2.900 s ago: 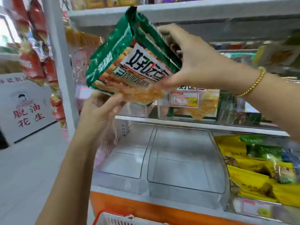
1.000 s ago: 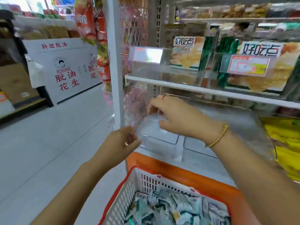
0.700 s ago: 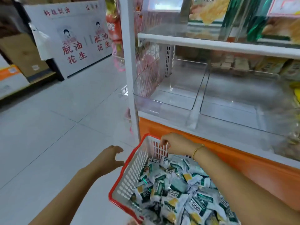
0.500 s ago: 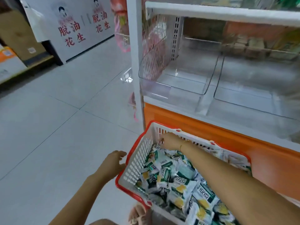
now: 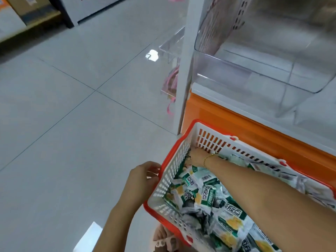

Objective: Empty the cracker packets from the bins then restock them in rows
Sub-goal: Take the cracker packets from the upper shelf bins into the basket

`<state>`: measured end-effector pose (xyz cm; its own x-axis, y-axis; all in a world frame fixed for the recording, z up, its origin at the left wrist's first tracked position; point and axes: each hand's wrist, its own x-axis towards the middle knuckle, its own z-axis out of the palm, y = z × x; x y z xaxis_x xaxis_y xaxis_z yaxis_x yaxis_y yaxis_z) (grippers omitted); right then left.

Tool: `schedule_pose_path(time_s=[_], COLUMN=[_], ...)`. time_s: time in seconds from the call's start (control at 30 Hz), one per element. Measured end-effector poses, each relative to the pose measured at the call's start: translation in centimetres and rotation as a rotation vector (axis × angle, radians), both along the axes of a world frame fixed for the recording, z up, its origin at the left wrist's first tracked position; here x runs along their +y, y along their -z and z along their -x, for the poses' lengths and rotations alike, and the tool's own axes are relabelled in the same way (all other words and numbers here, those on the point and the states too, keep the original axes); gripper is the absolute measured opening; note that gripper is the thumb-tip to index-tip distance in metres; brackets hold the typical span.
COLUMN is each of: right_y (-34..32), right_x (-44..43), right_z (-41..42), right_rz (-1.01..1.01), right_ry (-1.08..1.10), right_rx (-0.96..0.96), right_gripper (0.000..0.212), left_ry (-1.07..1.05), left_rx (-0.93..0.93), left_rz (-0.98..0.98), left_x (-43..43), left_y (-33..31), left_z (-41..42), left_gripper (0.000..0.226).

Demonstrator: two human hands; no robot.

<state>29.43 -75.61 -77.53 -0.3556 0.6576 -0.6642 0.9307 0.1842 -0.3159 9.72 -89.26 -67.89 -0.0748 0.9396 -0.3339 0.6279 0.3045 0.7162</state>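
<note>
— Packets heaped in the red-rimmed basket, just below the clear bin.
— And the right hand?
— Down in the basket's far corner, fingers buried among them; can't tell whether it holds one.
— Left hand?
— Fingers curled against the basket's outer rim, touching it; a real grip, I can't tell.

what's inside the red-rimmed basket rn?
The basket holds a loose heap of green-and-white cracker packets. The right hand reaches into its far left corner, fingertips buried among packets. The forearm covers some packets, and the heap hides the basket floor.
</note>
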Motion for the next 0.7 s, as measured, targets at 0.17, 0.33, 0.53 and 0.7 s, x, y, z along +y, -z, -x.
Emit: schedule_pose_path(time_s=[0.17,0.33,0.53,0.7], right_y=[0.9,0.4,-2.8,-7.7], right_x=[1.2,2.5,2.1,-0.9], right_z=[-0.7,-0.4,-0.5,-4.0], right_rz=[0.115,0.325,0.23,-0.076], right_ry=[0.071,0.119,-0.194,-0.148], right_rx=[0.04,0.086,-0.098,0.137], right_gripper=[0.071,0.066,0.085,0.051], left_ry=[-0.028,-0.02,-0.074,-0.059], left_rx=[-0.02,0.013,0.045,-0.124], left_rz=[0.0,-0.023,-0.102,-0.184], left_x=[-0.3,-0.2,-1.1,-1.5], left_y=[0.1,0.0,0.0,-0.2], left_z=[0.0,-0.3,-1.1,-2.0], left_gripper=[0.033,0.033,0.027,0.039])
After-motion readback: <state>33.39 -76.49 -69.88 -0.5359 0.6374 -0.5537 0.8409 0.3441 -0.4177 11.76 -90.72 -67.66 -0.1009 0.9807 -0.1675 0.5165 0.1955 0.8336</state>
